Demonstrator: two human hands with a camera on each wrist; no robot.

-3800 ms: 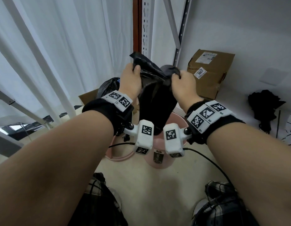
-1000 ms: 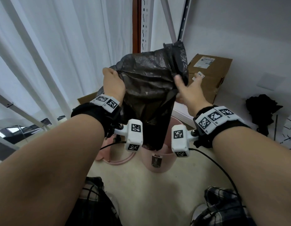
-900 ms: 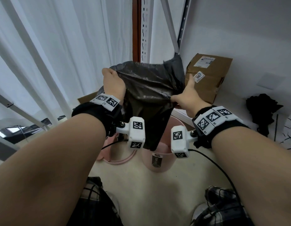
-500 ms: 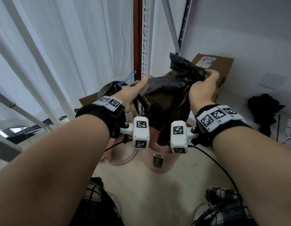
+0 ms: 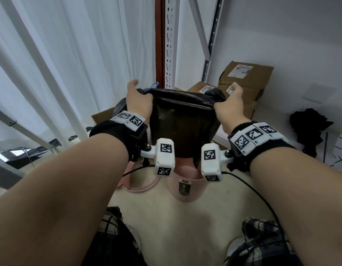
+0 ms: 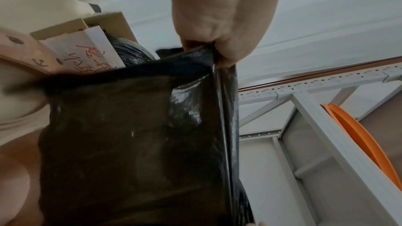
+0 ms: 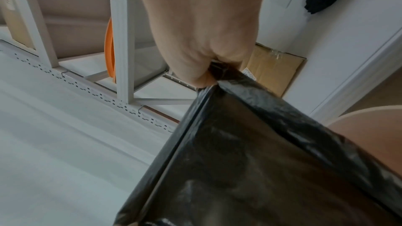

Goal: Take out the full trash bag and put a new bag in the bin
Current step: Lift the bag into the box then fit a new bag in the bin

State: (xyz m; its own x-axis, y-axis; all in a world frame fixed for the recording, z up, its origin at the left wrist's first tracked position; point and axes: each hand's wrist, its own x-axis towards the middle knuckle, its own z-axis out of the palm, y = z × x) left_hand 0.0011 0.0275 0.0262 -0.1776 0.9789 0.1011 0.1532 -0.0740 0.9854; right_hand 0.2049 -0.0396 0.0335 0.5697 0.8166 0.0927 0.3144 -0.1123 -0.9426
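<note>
White sheer curtains (image 5: 74,60) hang along the left, daylight coming through them. A perforated white shelving upright (image 5: 171,41) stands at the back beside a red-brown post (image 5: 159,41). The wall (image 5: 291,31) on the right is plain pale grey — a cardboard box (image 5: 248,81) leans against it. The floor (image 5: 178,223) is cream-coloured.
</note>
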